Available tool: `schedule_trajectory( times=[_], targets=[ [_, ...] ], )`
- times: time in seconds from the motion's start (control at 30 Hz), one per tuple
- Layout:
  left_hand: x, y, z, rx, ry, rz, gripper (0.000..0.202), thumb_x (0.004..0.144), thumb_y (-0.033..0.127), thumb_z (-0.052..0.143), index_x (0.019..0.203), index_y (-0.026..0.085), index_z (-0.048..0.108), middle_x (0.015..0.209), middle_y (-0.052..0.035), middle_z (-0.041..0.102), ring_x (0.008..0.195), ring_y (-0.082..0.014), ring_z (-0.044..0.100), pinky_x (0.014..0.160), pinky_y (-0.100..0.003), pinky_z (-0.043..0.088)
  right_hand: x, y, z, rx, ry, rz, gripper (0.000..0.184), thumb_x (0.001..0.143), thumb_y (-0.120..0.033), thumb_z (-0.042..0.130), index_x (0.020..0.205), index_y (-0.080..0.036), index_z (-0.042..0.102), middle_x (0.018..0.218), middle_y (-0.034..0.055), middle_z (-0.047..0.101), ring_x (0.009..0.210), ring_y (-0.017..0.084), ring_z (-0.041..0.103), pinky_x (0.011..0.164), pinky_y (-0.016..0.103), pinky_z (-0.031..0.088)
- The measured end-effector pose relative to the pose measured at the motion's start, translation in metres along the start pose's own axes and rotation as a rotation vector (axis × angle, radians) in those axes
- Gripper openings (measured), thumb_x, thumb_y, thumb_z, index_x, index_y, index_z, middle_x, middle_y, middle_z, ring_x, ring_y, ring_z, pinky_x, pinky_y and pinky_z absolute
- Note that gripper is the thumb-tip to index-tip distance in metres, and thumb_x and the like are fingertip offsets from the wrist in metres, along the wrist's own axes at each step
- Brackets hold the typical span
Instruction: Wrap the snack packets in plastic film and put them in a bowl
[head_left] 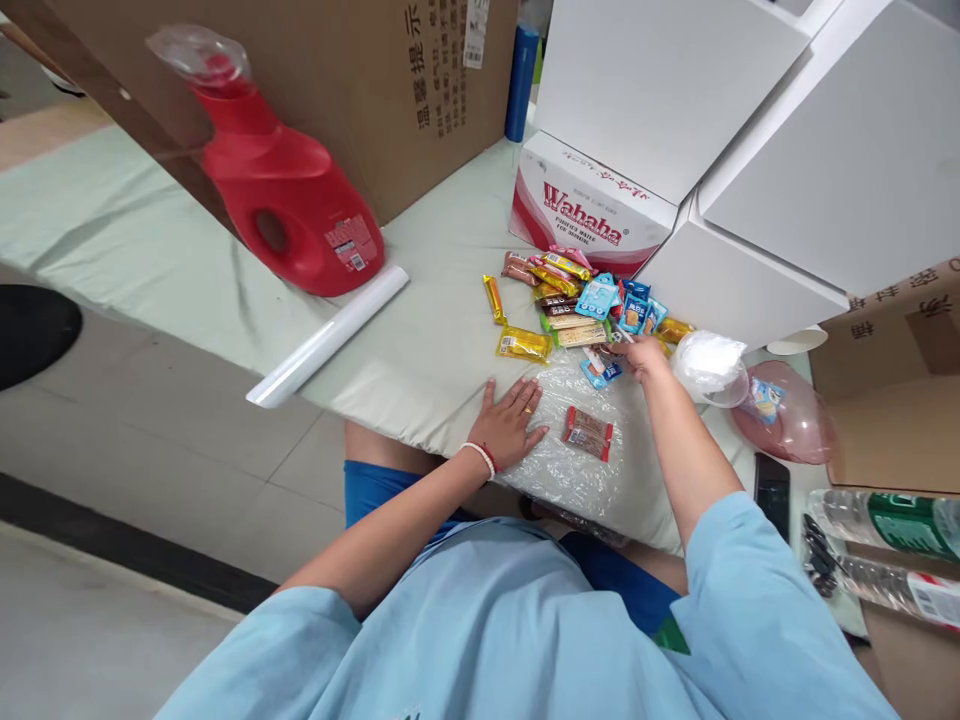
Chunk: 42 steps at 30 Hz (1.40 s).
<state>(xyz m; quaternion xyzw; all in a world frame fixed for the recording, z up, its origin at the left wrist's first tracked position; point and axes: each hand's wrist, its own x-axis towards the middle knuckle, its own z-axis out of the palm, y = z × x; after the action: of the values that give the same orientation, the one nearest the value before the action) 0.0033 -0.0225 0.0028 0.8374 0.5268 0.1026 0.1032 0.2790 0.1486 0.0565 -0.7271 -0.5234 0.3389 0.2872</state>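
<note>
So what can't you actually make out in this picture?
- Head view: whether the right hand grips anything; its fingers are hidden among the snack pile.
- Head view: the print on that pile's wrappers, too small to read.
- Head view: the water bottle, cut off by the right edge.
- Head view: the black thing, cut off by the left edge.
</note>
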Motion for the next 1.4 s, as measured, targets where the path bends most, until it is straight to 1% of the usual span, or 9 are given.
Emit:
schedule_trajectory(
  times=[0.1, 0.23, 0.4, 0.53, 0.7, 0.83, 0.97, 1.3, 1.4],
  targets=[
    [0.000, 0.000, -0.001, -0.013, 0.002, 0.008, 0.069, 0.105, 0.057, 0.033, 0.165, 0.022, 0.031, 0.171, -0.0107, 0.031, 0.159, -0.0312, 0.027, 0.128, -0.070, 0.005, -0.022, 0.007, -0.034, 0.043, 0.051, 0.046, 0.047, 0.065, -0.053, 0.083, 0.087, -0.019, 0.059, 0.058, -0.0083, 0.044, 0.048, 0.009, 0.035, 0.043, 0.023, 0.030],
    [0.000, -0.001, -0.001, -0.020, 0.003, 0.016, 0.069, 0.105, 0.056, 0.032, 0.164, 0.021, 0.031, 0.171, -0.0102, 0.030, 0.160, -0.0300, 0.026, 0.128, -0.069, 0.003, -0.076, 0.018, -0.065, 0.109, 0.003, -0.169, 0.049, 0.072, -0.051, 0.078, 0.106, -0.022, 0.058, 0.083, -0.0020, 0.060, 0.061, 0.012, 0.049, 0.049, 0.023, 0.044],
    [0.000, 0.000, -0.001, -0.008, 0.003, 0.013, 0.068, 0.106, 0.055, 0.031, 0.164, 0.021, 0.031, 0.171, -0.0101, 0.030, 0.160, -0.0288, 0.025, 0.129, -0.068, 0.002, -0.140, 0.045, -0.046, -0.244, -0.163, -0.562, 0.021, 0.092, -0.033, 0.060, 0.109, -0.023, 0.066, 0.109, 0.0094, 0.064, 0.097, 0.024, 0.064, 0.085, 0.039, 0.058],
    [0.000, 0.001, -0.002, -0.001, -0.004, 0.003, 0.067, 0.106, 0.054, 0.032, 0.164, 0.021, 0.032, 0.171, -0.0107, 0.029, 0.160, -0.0286, 0.026, 0.129, -0.067, 0.001, -0.155, 0.069, -0.032, -0.480, -0.354, -0.769, 0.044, 0.088, -0.012, 0.052, 0.128, -0.021, 0.067, 0.132, 0.0152, 0.063, 0.124, 0.028, 0.058, 0.106, 0.050, 0.050],
    [0.001, 0.001, -0.002, -0.003, 0.004, 0.007, 0.067, 0.106, 0.053, 0.035, 0.163, 0.020, 0.034, 0.171, -0.0116, 0.030, 0.159, -0.0297, 0.027, 0.129, -0.067, 0.002, -0.162, 0.067, -0.042, -0.409, -0.391, -0.785, 0.052, 0.095, -0.016, 0.052, 0.146, -0.026, 0.057, 0.152, 0.0123, 0.052, 0.143, 0.028, 0.046, 0.118, 0.053, 0.040],
    [0.001, 0.001, -0.001, 0.004, 0.013, 0.010, 0.066, 0.106, 0.051, 0.037, 0.163, 0.019, 0.035, 0.171, -0.0122, 0.031, 0.159, -0.0303, 0.028, 0.128, -0.068, 0.003, -0.170, 0.062, -0.025, -0.429, -0.395, -0.778, 0.068, 0.092, -0.038, 0.072, 0.155, -0.027, 0.048, 0.157, 0.0148, 0.047, 0.145, 0.033, 0.043, 0.118, 0.056, 0.041],
    [0.001, 0.002, -0.001, 0.015, 0.006, 0.011, 0.065, 0.106, 0.051, 0.038, 0.162, 0.020, 0.035, 0.171, -0.0115, 0.031, 0.158, -0.0302, 0.029, 0.128, -0.069, 0.005, -0.174, 0.071, -0.008, -0.523, -0.351, -0.780, 0.076, 0.088, -0.036, 0.078, 0.156, -0.027, 0.046, 0.158, 0.0144, 0.046, 0.145, 0.035, 0.041, 0.117, 0.057, 0.041],
    [0.000, 0.002, -0.001, 0.010, 0.028, 0.014, 0.064, 0.105, 0.050, 0.039, 0.162, 0.022, 0.036, 0.170, -0.0129, 0.034, 0.157, -0.0312, 0.031, 0.128, -0.068, 0.006, -0.171, 0.067, -0.015, -0.488, -0.090, -0.733, 0.050, 0.092, -0.033, 0.070, 0.140, -0.022, 0.063, 0.138, 0.0151, 0.059, 0.125, 0.032, 0.055, 0.109, 0.049, 0.048],
    [0.001, 0.002, 0.000, 0.008, 0.034, 0.019, 0.064, 0.105, 0.050, 0.039, 0.162, 0.021, 0.036, 0.169, -0.0138, 0.034, 0.157, -0.0314, 0.031, 0.127, -0.069, 0.005, -0.171, 0.050, 0.002, -0.518, -0.159, -0.741, 0.054, 0.091, -0.035, 0.073, 0.143, -0.024, 0.062, 0.141, 0.0144, 0.058, 0.127, 0.032, 0.054, 0.110, 0.048, 0.047]
  ],
)
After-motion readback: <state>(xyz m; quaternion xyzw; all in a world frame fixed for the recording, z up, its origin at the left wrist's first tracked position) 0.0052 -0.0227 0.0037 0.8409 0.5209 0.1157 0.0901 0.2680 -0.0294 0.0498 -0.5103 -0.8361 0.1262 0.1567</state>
